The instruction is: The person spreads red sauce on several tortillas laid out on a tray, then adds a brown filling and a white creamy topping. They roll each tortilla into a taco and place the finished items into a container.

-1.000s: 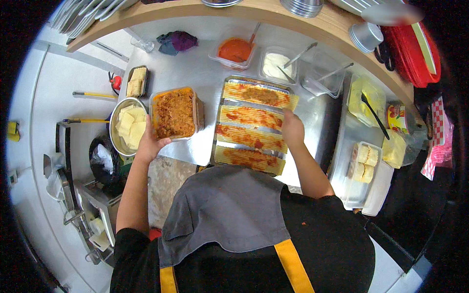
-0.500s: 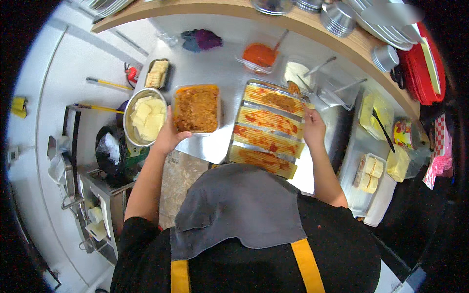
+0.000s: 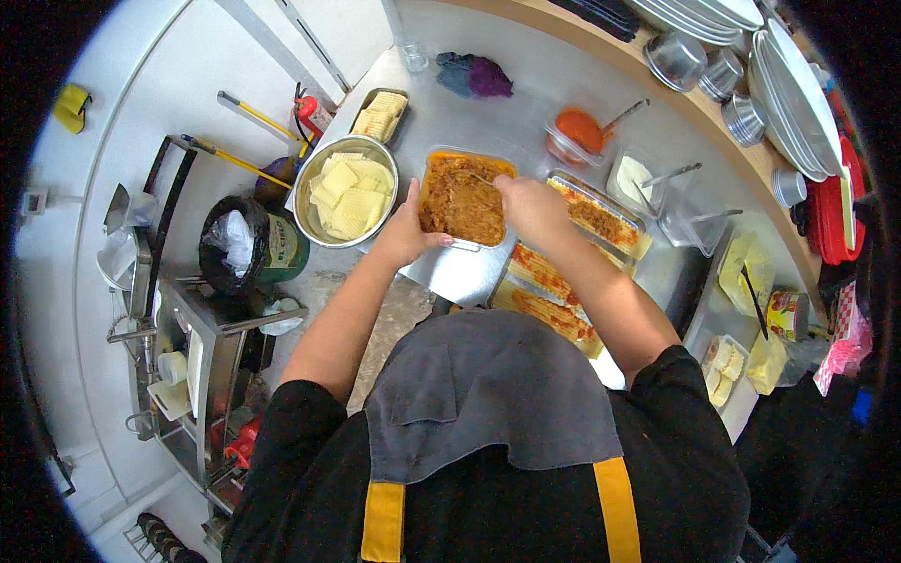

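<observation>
My left hand (image 3: pixel 405 230) grips the near left corner of a clear rectangular container of meat sauce (image 3: pixel 462 218), its thumb along the front edge and its fingers up the side. In my right hand (image 3: pixel 533 208) is a spoon (image 3: pixel 481 177), its bowl end down in the sauce and hard to see. To the right, a metal tray carries rows of ridged pasta sheets (image 3: pixel 546 274) smeared with red sauce; meat filling lies on the far row. My right forearm hides part of the tray. Against the left hand's side stands a metal bowl of pale pasta sheets (image 3: pixel 352 197).
Behind the bowl sits a small tin of pasta sheets (image 3: pixel 380 114). Containers of red sauce (image 3: pixel 577 131) and white sauce (image 3: pixel 635 178), each with a utensil, stand at the back right. A wooden shelf (image 3: pixel 563 33) with dishes overhangs the far side. A cloth (image 3: pixel 476 75) lies at the back.
My right hand has moved left from over the tray, bringing the spoon into the meat sauce. My left hand stays on the container. The whole view has shifted and turned.
</observation>
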### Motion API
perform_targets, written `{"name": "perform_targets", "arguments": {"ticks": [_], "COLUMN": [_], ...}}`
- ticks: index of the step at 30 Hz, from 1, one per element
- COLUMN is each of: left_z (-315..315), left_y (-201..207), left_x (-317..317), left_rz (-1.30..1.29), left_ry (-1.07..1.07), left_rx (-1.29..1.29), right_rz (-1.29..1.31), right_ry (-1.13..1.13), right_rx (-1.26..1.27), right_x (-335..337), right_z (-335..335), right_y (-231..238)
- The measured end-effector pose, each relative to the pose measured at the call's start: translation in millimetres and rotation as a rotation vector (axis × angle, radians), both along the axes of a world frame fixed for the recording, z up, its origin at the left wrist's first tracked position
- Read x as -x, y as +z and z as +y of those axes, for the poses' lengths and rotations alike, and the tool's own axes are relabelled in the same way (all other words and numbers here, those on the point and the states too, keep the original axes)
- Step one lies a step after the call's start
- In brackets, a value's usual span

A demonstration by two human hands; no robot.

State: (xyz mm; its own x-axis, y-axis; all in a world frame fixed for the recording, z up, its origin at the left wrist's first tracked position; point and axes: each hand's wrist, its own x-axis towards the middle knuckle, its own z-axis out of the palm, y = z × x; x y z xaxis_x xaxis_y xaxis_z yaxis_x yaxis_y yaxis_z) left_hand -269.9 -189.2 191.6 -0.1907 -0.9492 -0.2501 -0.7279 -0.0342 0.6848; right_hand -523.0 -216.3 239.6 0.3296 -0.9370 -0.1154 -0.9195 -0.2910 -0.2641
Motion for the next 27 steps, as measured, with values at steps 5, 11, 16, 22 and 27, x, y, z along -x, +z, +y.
{"name": "perform_targets", "arguments": {"ticks": [5,11,16,22,27], "left_z": [-0.1,-0.1,-2.8,-3.7,-2.0], "left_y": [-2.0,-1.9,-4.4,-0.6,1.5], "left_x": [-3.5,-6.0,-8.6,-8.4,-7.7], "left_rz": [0.034,0.052,0.093,0.059,0.092], "left_ry": [0.015,-0.002,-0.02,-0.04,-0.025], "left_rx": [-0.063,-0.051,-0.024,-0.029,-0.037], "right_rz": [-0.048,-0.04,-0.168,-0.375,-0.512], "right_ry": [0.024,0.087,0.08,0.107,-0.062], "right_rx": [0.072,-0.093,-0.155,-0.342,-0.628], "right_x": [-27.9,-35.0,-32.5,-16.5,-8.2], "right_z": [2.6,7.1,25.9,14.2,-6.9], "right_y": [-6.7,-19.4,-24.3,-43.4,-66.2]}}
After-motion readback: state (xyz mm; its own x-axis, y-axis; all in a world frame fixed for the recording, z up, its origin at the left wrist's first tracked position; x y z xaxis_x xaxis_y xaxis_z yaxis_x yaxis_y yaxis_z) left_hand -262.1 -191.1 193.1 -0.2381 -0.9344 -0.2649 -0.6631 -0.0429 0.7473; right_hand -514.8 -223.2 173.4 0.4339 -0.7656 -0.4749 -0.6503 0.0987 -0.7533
